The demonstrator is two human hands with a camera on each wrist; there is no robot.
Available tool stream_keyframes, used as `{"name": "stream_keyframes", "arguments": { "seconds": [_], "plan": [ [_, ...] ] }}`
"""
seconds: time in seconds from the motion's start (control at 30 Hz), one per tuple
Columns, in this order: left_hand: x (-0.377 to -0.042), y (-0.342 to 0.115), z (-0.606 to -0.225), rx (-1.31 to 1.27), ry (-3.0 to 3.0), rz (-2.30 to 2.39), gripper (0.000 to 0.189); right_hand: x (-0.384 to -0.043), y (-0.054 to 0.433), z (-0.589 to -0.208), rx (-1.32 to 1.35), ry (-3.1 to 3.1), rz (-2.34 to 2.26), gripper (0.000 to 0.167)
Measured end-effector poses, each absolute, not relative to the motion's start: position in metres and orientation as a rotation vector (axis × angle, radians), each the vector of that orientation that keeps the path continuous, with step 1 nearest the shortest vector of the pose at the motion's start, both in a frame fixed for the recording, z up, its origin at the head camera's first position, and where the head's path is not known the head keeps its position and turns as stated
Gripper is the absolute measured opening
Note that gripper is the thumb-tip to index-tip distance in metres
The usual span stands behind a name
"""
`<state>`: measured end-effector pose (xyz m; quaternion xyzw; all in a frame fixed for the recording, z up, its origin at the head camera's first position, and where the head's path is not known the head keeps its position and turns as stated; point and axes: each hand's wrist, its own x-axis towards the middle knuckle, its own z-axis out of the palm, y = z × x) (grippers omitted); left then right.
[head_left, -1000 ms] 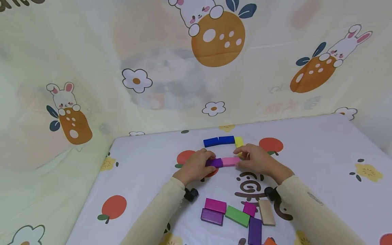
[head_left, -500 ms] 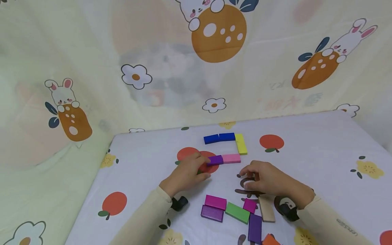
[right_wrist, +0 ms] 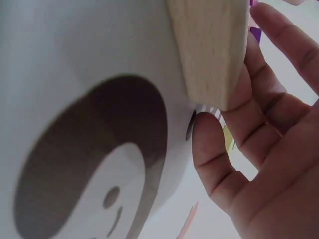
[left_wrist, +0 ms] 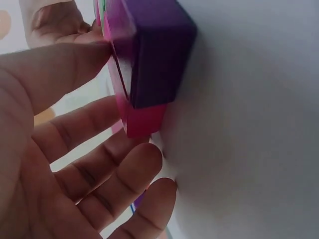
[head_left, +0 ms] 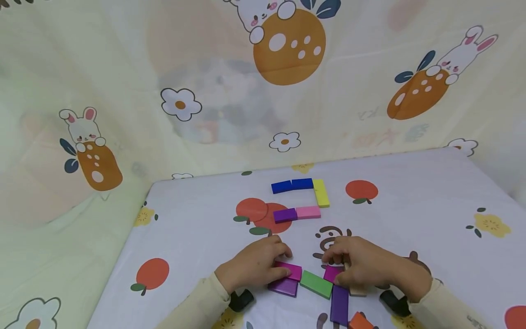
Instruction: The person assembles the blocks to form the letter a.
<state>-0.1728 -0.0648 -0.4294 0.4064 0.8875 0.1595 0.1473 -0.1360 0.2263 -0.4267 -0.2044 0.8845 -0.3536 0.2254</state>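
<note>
My left hand (head_left: 255, 264) pinches a magenta block (head_left: 294, 271), thumb on its near side and fingers round its far side. Against that block lies a purple block (head_left: 283, 288). On the right, my right hand (head_left: 371, 265) has thumb and fingertips round a small magenta block (head_left: 331, 273), partly covering it. A plain wooden block (right_wrist: 209, 50) lies under and beside the right fingers. Between the hands is a green block (head_left: 316, 284); a dark purple block (head_left: 339, 305) and an orange block (head_left: 360, 321) lie nearer the front.
Farther back, two blue blocks (head_left: 302, 183), a yellow block (head_left: 321, 193), a pink block (head_left: 308, 212) and a violet block (head_left: 285, 215) form a shape with its left side unclosed. A printed white cloth (head_left: 411, 205) covers the table; a curtain (head_left: 230, 151) hangs behind.
Both hands have left the far row of violet and pink blocks and come back toward the front. They now hold blocks in the near group. The far blocks stay in place.
</note>
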Motion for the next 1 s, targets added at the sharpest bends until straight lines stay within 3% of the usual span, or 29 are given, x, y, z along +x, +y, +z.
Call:
{"name": "stream_keyframes", "arguments": {
  "seconds": [0.53, 1.0],
  "plan": [
    [-0.171, -0.063, -0.428, 1.22, 2.579, 0.356, 0.025, -0.134, 0.219, -0.426, -0.567, 2.56, -0.876, 0.028],
    [-0.178, -0.076, -0.433, 1.265, 2.712, 0.435, 0.022, -0.161, 0.229, -0.433, -0.467, 2.699, -0.978, 0.031]
  ]
}}
